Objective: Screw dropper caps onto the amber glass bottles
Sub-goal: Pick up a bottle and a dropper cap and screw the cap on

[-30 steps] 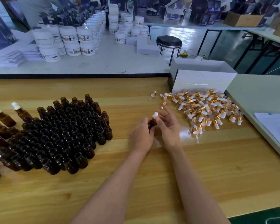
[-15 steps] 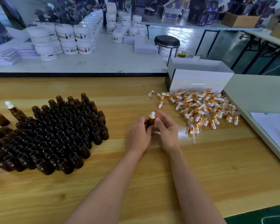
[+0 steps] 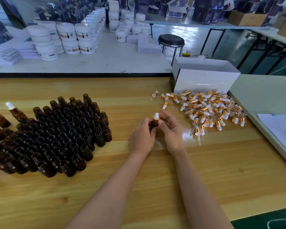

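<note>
My left hand grips a small amber bottle at the middle of the wooden table. A dropper cap with a gold collar and white bulb sits on the bottle's neck. My right hand pinches the cap's collar with thumb and fingers. A large cluster of open amber bottles stands to the left. A few capped bottles lie at the far left. A heap of loose dropper caps lies to the right.
A white cardboard box stands behind the cap heap. A grey side table with papers borders the right edge. White jars fill the table behind, and a black stool stands beyond the box.
Both hands stay together at the bottle, and the right fingers have shifted slightly around the cap. The camera view has drifted a little.
</note>
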